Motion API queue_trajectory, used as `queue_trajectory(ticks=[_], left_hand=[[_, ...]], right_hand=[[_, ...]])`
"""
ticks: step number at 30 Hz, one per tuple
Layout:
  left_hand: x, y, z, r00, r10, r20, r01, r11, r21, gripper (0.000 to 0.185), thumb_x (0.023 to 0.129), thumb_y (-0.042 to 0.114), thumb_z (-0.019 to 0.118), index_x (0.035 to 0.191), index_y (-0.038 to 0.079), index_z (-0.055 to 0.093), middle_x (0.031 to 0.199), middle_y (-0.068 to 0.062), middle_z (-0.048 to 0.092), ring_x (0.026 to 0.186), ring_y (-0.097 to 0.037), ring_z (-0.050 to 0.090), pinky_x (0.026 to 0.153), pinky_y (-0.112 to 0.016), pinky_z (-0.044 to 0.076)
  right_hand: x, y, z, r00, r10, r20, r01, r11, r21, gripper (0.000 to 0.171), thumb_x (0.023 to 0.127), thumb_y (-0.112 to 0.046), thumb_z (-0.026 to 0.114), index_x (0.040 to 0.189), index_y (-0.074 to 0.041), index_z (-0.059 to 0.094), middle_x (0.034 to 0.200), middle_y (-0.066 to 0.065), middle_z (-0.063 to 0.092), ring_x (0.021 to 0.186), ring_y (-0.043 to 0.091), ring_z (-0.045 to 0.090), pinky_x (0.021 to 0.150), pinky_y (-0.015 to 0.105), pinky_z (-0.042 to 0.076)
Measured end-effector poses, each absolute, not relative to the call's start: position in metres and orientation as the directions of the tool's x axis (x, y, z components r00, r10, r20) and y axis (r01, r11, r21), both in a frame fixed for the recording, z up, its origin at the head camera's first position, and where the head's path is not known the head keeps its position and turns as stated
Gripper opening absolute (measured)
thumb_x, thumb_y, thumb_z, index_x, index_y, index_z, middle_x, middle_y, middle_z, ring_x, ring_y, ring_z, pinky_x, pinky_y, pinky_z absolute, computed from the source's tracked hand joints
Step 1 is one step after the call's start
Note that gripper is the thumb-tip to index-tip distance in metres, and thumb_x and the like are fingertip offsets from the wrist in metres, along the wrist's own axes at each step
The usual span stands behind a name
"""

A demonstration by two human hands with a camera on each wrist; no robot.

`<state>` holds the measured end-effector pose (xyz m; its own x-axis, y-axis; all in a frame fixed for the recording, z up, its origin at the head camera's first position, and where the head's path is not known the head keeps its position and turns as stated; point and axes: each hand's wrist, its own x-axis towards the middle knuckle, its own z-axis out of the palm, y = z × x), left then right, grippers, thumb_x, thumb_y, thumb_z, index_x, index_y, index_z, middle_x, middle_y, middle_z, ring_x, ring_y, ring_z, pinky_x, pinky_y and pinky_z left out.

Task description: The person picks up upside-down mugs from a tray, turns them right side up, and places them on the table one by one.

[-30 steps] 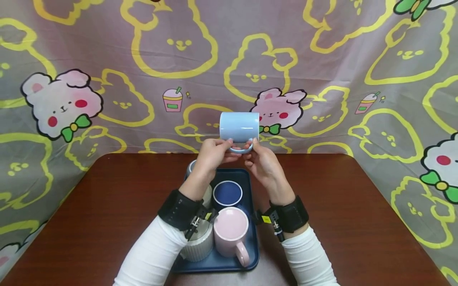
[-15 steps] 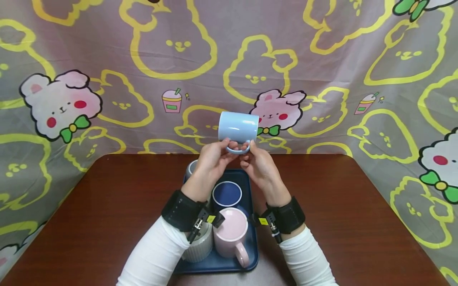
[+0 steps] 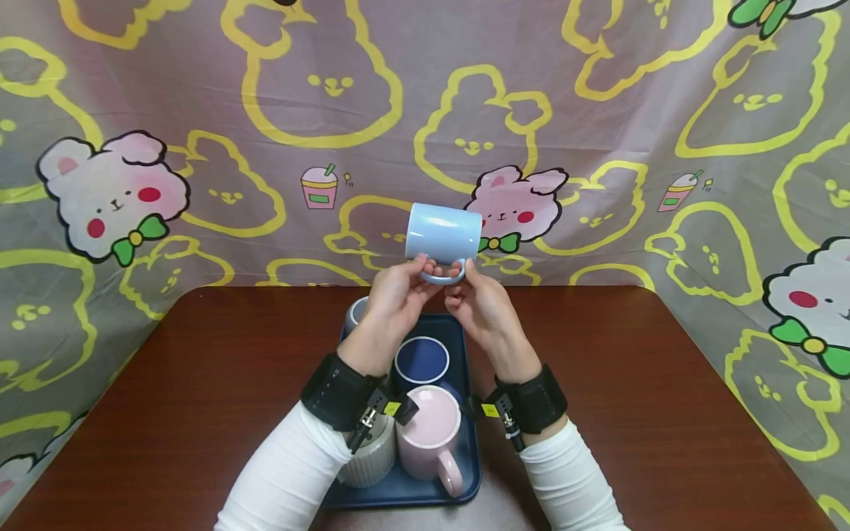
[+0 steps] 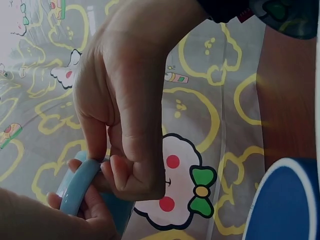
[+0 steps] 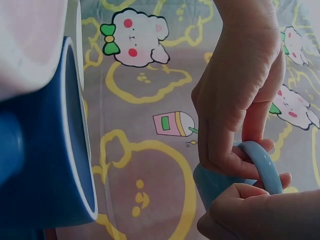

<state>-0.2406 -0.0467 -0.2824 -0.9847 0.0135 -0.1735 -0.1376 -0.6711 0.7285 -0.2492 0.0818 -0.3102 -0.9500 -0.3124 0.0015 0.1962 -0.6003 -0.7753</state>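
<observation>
A light blue mug [image 3: 443, 234] is held up on its side above the far end of the table, its handle pointing down toward me. My left hand [image 3: 392, 299] pinches the left end of the handle [image 4: 81, 185], and my right hand [image 3: 490, 310] pinches the right end. In the right wrist view the fingers of both hands meet around the handle [image 5: 265, 167], with part of the mug body [image 5: 212, 182] showing behind them. The mug's opening is turned away from view.
Below my arms a dark blue tray [image 3: 473, 472] stands on the brown table [image 3: 598, 383]. It bears a pink mug [image 3: 428, 435], a dark blue mug [image 3: 422, 360], a ribbed grey cup [image 3: 368, 461] and a grey cup [image 3: 356, 310] partly behind my left arm. A patterned cloth [image 3: 372, 162] hangs behind.
The mug has tilted slightly, its right end dipping lower. My left forearm has shifted a little to the right, and both hands keep hold of the handle.
</observation>
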Motion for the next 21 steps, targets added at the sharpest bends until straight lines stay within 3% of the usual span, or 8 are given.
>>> queue_trajectory(ticks=[6,13,16,18,21], left_hand=[[-0.239,-0.045,-0.281,-0.987,-0.011,-0.159,-0.112,-0.657,0.746,0.021,0.099,0.005,0.044,0.082,0.001,0.056,0.073,-0.004,0.056,0.070,-0.014,0.062,0.079,-0.029,0.052],[-0.242,-0.049,-0.277,-0.984,-0.040,-0.173,-0.107,-0.644,0.758,0.020,0.098,0.005,0.045,0.083,0.002,0.057,0.071,-0.003,0.056,0.068,-0.013,0.058,0.080,-0.031,0.051],[-0.243,-0.052,-0.273,-0.986,-0.041,-0.160,-0.097,-0.636,0.766,0.021,0.098,0.007,0.046,0.081,0.002,0.058,0.072,-0.004,0.056,0.071,-0.014,0.058,0.085,-0.032,0.050],[-0.243,-0.054,-0.271,-0.989,-0.045,-0.142,-0.084,-0.617,0.783,0.019,0.098,0.008,0.047,0.084,0.001,0.058,0.075,-0.005,0.055,0.075,-0.015,0.059,0.087,-0.032,0.049],[-0.243,-0.060,-0.269,-0.990,-0.057,-0.127,-0.069,-0.594,0.801,0.015,0.098,0.008,0.048,0.090,0.001,0.058,0.078,-0.005,0.056,0.078,-0.016,0.059,0.089,-0.031,0.048]], right_hand=[[-0.248,0.084,-0.310,-0.944,-0.330,0.013,0.205,-0.615,-0.761,0.026,0.103,-0.031,0.031,0.101,-0.010,0.046,0.089,-0.003,0.048,0.074,0.010,0.037,0.063,0.020,0.029],[-0.249,0.086,-0.310,-0.939,-0.342,-0.031,0.242,-0.596,-0.766,0.029,0.103,-0.033,0.033,0.103,-0.009,0.051,0.096,0.002,0.046,0.083,0.013,0.042,0.071,0.020,0.038],[-0.250,0.088,-0.310,-0.944,-0.327,-0.053,0.226,-0.518,-0.825,0.032,0.103,-0.037,0.032,0.107,-0.010,0.051,0.104,0.004,0.050,0.092,0.014,0.049,0.078,0.021,0.043],[-0.251,0.090,-0.311,-0.951,-0.304,-0.049,0.184,-0.431,-0.884,0.037,0.103,-0.037,0.031,0.116,-0.009,0.052,0.115,0.009,0.056,0.100,0.018,0.056,0.086,0.025,0.047],[-0.252,0.094,-0.313,-0.963,-0.270,0.006,0.069,-0.268,-0.961,0.047,0.104,-0.035,0.028,0.133,-0.003,0.047,0.134,0.018,0.053,0.117,0.028,0.056,0.099,0.036,0.046]])
